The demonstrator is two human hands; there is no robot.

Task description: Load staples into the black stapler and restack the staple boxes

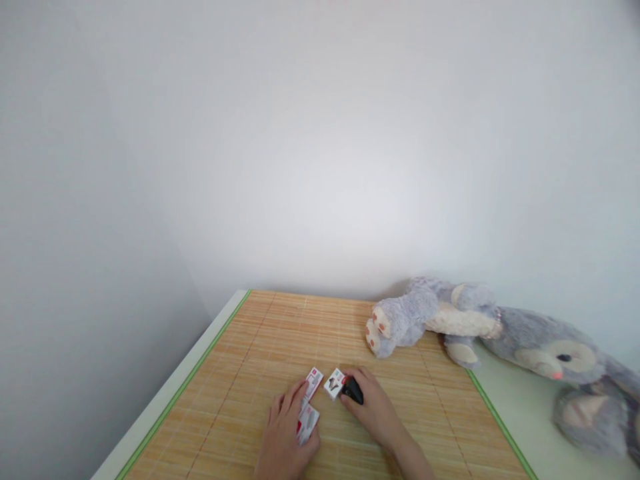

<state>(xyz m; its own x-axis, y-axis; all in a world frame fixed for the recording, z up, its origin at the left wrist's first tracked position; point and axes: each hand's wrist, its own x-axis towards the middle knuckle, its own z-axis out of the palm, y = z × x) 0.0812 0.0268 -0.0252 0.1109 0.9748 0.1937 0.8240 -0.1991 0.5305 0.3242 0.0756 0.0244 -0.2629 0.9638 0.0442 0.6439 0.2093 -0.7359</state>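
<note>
My left hand (290, 430) is closed over two small white-and-red boxes that look like staple boxes. The upper box (314, 379) sticks out past my fingertips, and the lower box (308, 421) lies between fingers and thumb. To their right is a small white box (334, 384) with a dark picture and red print on top. My right hand (373, 407) is closed around a small black object (353, 391), perhaps a mini stapler, right beside that white box. My fingers partly hide the black object. Whether they also touch the white box I cannot tell.
A bamboo mat (240, 387) with green edging covers most of the pale table (520, 407). A long grey plush toy (460, 317) lies along the back right, its feet on the mat and its head off it. A white wall (310, 147) stands behind.
</note>
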